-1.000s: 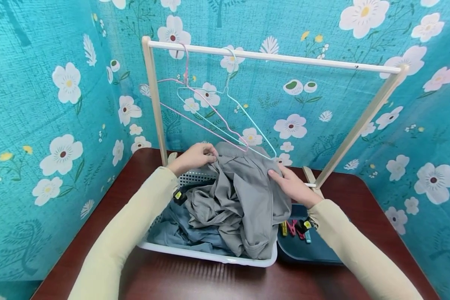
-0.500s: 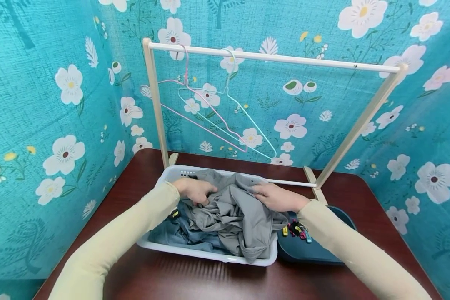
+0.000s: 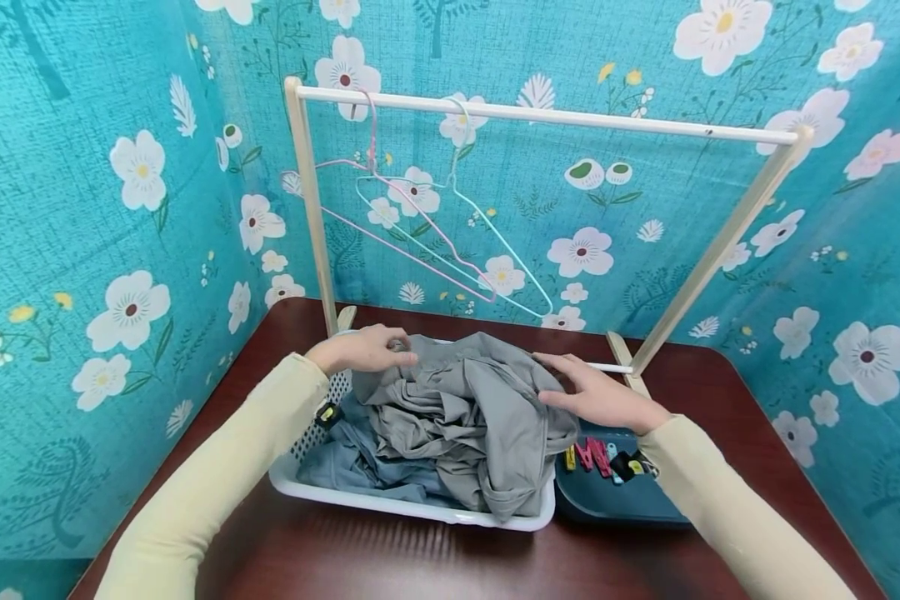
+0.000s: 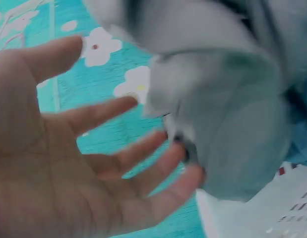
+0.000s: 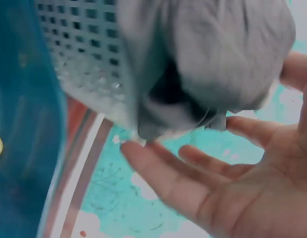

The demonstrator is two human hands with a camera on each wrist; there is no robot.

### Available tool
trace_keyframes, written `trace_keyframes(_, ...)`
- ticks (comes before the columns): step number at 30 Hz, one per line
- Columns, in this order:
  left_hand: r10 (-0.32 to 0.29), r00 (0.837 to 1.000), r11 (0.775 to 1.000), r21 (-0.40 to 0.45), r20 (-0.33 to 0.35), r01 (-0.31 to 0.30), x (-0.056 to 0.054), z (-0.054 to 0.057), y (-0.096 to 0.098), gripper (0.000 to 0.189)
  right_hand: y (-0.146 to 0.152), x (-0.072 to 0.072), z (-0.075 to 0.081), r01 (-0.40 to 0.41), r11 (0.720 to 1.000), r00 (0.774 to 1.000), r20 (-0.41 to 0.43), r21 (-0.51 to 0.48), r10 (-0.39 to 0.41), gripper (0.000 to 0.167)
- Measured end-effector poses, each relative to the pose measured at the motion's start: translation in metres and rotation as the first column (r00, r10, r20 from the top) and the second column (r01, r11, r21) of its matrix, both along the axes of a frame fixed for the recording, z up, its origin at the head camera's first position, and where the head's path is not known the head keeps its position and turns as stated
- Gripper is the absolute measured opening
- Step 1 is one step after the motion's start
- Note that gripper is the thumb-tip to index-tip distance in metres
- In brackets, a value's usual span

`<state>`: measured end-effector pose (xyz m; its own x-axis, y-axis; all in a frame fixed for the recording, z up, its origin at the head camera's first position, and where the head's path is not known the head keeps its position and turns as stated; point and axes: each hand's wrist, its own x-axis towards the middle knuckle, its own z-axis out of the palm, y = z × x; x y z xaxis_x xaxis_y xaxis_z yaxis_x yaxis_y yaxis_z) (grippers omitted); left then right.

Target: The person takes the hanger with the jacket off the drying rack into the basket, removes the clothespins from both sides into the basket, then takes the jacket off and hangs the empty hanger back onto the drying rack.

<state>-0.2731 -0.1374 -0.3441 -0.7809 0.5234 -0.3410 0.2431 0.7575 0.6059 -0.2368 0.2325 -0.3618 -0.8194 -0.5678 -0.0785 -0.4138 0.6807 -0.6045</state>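
Note:
A crumpled grey garment [image 3: 457, 408] lies heaped in the white basket [image 3: 412, 507], bulging over its right side; its kind is hidden by the folds. Blue-grey cloth [image 3: 371, 473] shows beneath it at the front left. My left hand [image 3: 367, 347] hovers at the basket's back left corner, its fingers spread beside the grey cloth in the left wrist view. At the right side, my right hand [image 3: 596, 396] is also spread, fingertips close to the garment [image 5: 227, 54]. Whether those fingertips touch the cloth I cannot tell. Neither hand grips anything.
Behind the basket stands a wooden rack with a white rail [image 3: 570, 119]. A pink hanger [image 3: 435, 229] and a light blue hanger [image 3: 504, 242] hang from it. To the right, a dark tray [image 3: 615, 500] holds several clothespins [image 3: 596, 457]. Flowered curtains surround the table [image 3: 330, 558].
The grey garment, earlier held up at the basket's back, has come down into the basket. Both hands have let go of it and moved apart, left hand leftward and right hand rightward.

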Motion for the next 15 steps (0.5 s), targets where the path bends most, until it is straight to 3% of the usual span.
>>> trace_keyframes(3, 0.044, 0.999, 0.999, -0.019, -0.008, -0.044, 0.002, -0.006, 0.008, 0.068, 0.008, 0.004, -0.005, -0.037, 0.997, 0.999, 0.022, -0.062, 0.039, 0.076)
trace_keyframes(6, 0.043, 0.998, 0.999, -0.027, 0.038, -0.042, 0.003, -0.01, 0.02, 0.082, 0.005, 0.009, -0.006, -0.073, 0.992, 0.997, 0.017, -0.1, 0.075, 0.082)
trace_keyframes(11, 0.059, 0.988, 0.998, 0.008, 0.144, -0.061, 0.007, -0.007, 0.042, 0.092, -0.012, 0.018, -0.001, -0.109, 0.993, 0.994, 0.001, -0.039, 0.11, 0.089)
trace_keyframes(13, 0.051, 0.991, 0.999, -0.013, 0.122, -0.049, 0.011, -0.005, 0.05, 0.089, -0.022, 0.02, 0.002, -0.13, 0.991, 0.991, 0.007, 0.006, 0.13, 0.091)
trace_keyframes(15, 0.03, 0.998, 0.996, -0.086, 0.051, -0.025, 0.018, -0.003, 0.057, 0.093, -0.031, 0.021, 0.003, -0.155, 0.986, 0.988, 0.006, 0.06, 0.155, 0.091)
